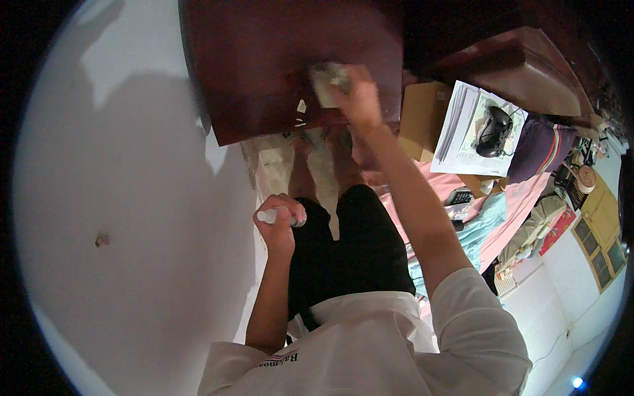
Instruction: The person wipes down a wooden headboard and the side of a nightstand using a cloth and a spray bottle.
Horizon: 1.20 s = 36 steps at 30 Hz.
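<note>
Both hands busy: right hand presses cloth; left hand grips bottle.

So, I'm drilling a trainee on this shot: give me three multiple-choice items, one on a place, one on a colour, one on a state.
1. Where is the cloth?
A. on the dark red cabinet
B. on the floor
C. on the bed

2. What colour is the small bottle?
A. green
B. white
C. black

3. How is the left hand?
A. flat open
B. closed around the bottle
C. out of sight

Answers: A, the right hand presses it against the cabinet; B, its body is white; B, fingers wrap it.
</note>
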Each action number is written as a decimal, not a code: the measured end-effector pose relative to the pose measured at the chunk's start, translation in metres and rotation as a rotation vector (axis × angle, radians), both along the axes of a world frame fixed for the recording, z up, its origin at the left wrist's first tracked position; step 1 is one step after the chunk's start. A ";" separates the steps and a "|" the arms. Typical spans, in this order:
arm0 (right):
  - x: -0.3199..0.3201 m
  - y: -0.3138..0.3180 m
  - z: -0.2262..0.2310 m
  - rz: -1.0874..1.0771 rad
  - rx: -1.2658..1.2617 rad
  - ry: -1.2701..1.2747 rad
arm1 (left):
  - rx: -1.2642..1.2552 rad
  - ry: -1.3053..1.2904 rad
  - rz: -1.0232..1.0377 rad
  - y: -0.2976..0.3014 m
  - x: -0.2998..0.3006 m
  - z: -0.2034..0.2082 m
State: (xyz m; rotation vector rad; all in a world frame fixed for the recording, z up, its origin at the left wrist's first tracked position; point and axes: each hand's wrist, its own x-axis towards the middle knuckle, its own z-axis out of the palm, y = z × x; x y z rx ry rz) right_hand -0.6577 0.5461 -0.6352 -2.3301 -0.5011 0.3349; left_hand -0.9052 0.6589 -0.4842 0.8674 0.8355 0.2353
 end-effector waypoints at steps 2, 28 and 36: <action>0.025 -0.040 0.000 -0.076 -0.041 -0.042 | -0.013 0.009 -0.036 0.002 0.000 -0.004; -0.021 0.113 -0.012 0.019 0.036 0.034 | 0.673 0.329 -0.529 0.008 -0.013 -0.089; -0.082 0.222 -0.002 0.178 0.073 0.259 | 0.730 0.348 -0.398 -0.007 -0.023 -0.073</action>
